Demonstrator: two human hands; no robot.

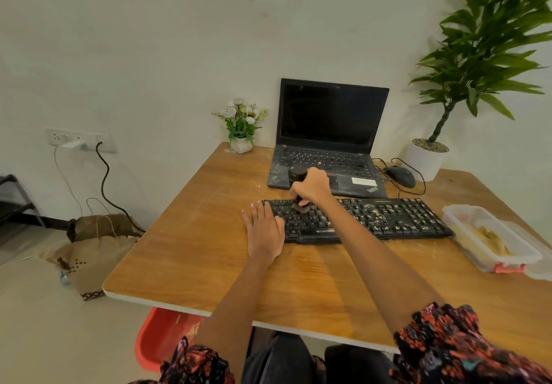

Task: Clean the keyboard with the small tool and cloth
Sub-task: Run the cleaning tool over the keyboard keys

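Nearest the camera: patterned red-and-black sleeves (466, 341) on both forearms, which reach out over a wooden table (185, 264). Left hand (264, 229) lies flat, fingers straight and spread, palm on the table and fingertips on the left end of the black keyboard (385, 219). Keyboard sits across mid-table, pale specks scattered over its right half; a white logo on its front edge is too small to read. Right hand (312, 188) curls around a small dark tool (300, 205), its lower end touching the keys near the keyboard's upper left. No cloth identified.

Right of the keyboard: clear plastic container (490, 237) with a red clasp, yellowish contents inside.

Behind the keyboard: open black laptop (330, 132), screen dark, dusty; "ThinkPad" lettering on the palm rest corner. A dark round object (297, 173) stands on the laptop's left front. Wired black mouse (400, 176) to the laptop's right. Small white flower pot (242, 126) to its left; tall green plant (484, 55) in a white pot at far right.
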